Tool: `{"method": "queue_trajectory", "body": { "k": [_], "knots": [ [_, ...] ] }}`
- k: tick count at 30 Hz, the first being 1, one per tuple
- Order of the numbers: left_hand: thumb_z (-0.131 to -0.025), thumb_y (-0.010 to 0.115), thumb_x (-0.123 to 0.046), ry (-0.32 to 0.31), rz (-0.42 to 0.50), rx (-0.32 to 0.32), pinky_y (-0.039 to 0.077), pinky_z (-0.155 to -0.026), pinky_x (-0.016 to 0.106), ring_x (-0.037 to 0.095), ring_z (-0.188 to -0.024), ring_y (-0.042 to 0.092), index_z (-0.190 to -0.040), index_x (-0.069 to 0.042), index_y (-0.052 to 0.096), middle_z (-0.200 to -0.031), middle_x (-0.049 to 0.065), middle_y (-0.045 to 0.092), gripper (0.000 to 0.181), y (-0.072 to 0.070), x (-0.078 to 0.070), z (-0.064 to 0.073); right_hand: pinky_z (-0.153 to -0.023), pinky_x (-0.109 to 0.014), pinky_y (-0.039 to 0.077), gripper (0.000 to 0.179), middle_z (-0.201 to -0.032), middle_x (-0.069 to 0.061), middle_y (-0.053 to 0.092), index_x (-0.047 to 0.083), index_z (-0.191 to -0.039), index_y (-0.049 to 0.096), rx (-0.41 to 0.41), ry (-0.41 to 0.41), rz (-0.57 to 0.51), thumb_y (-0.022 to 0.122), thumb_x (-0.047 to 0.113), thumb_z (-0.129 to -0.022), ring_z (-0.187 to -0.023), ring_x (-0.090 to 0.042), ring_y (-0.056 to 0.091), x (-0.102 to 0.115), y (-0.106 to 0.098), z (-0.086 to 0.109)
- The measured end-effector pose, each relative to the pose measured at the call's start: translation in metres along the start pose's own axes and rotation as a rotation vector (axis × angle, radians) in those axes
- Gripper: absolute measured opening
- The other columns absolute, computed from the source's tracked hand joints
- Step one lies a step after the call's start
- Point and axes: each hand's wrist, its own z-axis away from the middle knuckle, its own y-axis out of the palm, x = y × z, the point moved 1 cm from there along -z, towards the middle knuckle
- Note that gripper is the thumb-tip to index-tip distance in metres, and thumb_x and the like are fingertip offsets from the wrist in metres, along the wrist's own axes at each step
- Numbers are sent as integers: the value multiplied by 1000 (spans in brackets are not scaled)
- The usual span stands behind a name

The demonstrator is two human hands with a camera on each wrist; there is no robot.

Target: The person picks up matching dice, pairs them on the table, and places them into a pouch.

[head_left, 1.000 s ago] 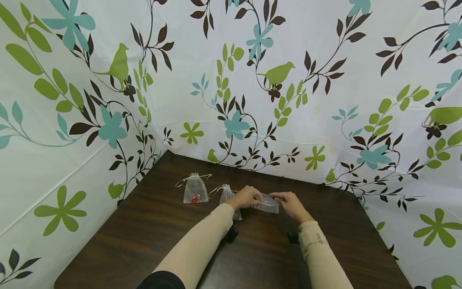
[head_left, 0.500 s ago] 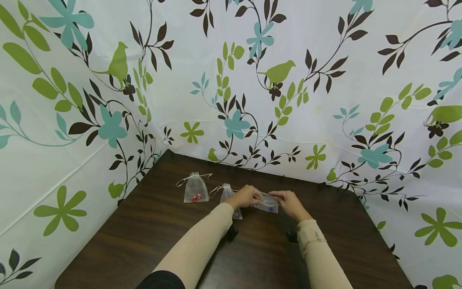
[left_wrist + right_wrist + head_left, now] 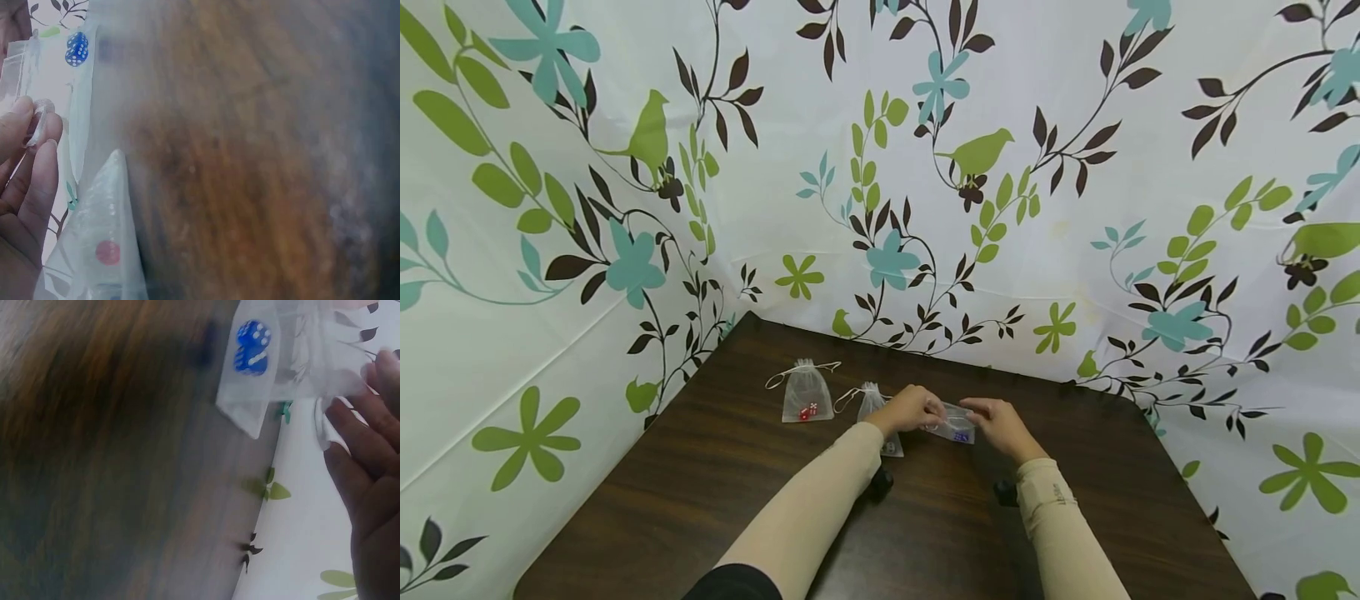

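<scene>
My left hand (image 3: 917, 410) pinches the rim of a small sheer drawstring pouch (image 3: 949, 417) between thumb and fingertips. Two blue dice (image 3: 252, 349) with white pips lie at the bottom of that pouch, seen through the mesh. On the pouch's right, my right hand (image 3: 1006, 427) has its fingers extended and slightly parted at the rim, with no die seen in them. Partly under my left forearm lies a second sheer pouch (image 3: 871, 405); the left wrist view shows a pale die with a red dot (image 3: 107, 252) inside it.
A third sheer pouch (image 3: 806, 388) with red dice (image 3: 808, 412) lies farther left, its white cord spread out. All rest on a dark wooden table (image 3: 715, 467), backed by a white floral-print sheet (image 3: 1060, 242) along the far and left edges.
Blue dice now show at the bottom of the pouch; a dark thing was in my right fingertips a second ago. The right fingers have loosened. My left hand stays in place.
</scene>
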Motion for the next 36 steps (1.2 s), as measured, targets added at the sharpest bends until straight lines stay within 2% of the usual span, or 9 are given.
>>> {"method": "queue_trajectory", "body": {
  "k": [4, 7, 9, 13, 18, 23, 29, 33, 36],
  "knots": [
    [-92, 76, -12, 17, 12, -10, 50, -59, 18, 4, -60, 61, -90, -11, 79, -79, -6, 74, 4, -2, -2, 1, -99, -58, 47, 50, -134, -25, 61, -6, -135, 59, 55, 39, -46, 75, 12, -92, -123, -43, 59, -5, -2, 4],
    [-92, 76, -9, 22, 19, -14, 51, -59, 18, 5, -61, 62, -91, -10, 79, -81, -4, 75, 3, -4, -4, 1, -96, -55, 49, 57, -132, -26, 62, -7, -135, 59, 95, 81, -95, 81, 13, -86, -116, -37, 62, -7, -2, 6],
    [-92, 76, -9, 18, 23, -14, 51, -59, 18, 6, -62, 62, -91, -11, 79, -81, -5, 75, 3, -6, -5, 0, -91, -50, 52, 56, -127, -24, 66, -7, -132, 62, 102, 85, -95, 82, 11, -84, -106, -30, 65, -8, -1, 7],
    [-92, 76, -13, 9, 4, -12, 50, -59, 18, 4, -62, 60, -94, -11, 78, -79, -8, 73, 4, -9, -9, -2, -76, -38, 55, 38, -109, -15, 74, -3, -121, 70, 41, 15, 5, 80, 6, -85, -86, -18, 66, -11, 1, 7],
    [-92, 76, -17, 12, -29, -16, 51, -59, 19, 4, -63, 61, -94, -13, 78, -76, -11, 70, 5, -18, -17, -6, -67, -33, 55, 17, -96, -9, 76, 2, -105, 78, -86, -90, 139, 75, 0, -89, -80, -16, 69, -9, -4, 7],
    [-94, 74, -18, 20, -44, -28, 52, -58, 20, 10, -64, 65, -96, -15, 78, -79, -11, 71, 5, -32, -26, -8, -64, -35, 55, 14, -88, -6, 76, 3, -101, 79, -141, -117, 203, 73, -1, -90, -74, -16, 68, 0, -17, 4],
    [-95, 73, -16, 61, -88, -50, 51, -63, 20, 7, -71, 64, -97, -15, 77, -82, -7, 72, 4, -52, -37, -8, -65, -37, 56, 16, -92, -9, 77, 1, -104, 78, -185, -178, 222, 73, -2, -89, -78, -24, 73, 11, -30, 1],
    [-94, 73, -11, 42, -66, -45, 53, -67, 20, 5, -74, 66, -99, -13, 76, -87, -5, 74, 6, -60, -41, -7, -66, -38, 57, 15, -91, -8, 77, 3, -102, 78, -215, -195, 251, 74, 0, -88, -78, -23, 73, 14, -33, 1],
    [-94, 73, -10, 24, -52, -28, 54, -69, 21, 5, -75, 68, -107, -12, 76, -92, -2, 75, 13, -63, -41, -6, -65, -38, 55, 11, -88, -8, 76, 4, -99, 78, -220, -169, 254, 74, 1, -89, -75, -21, 71, 14, -34, 2]
  ]
}}
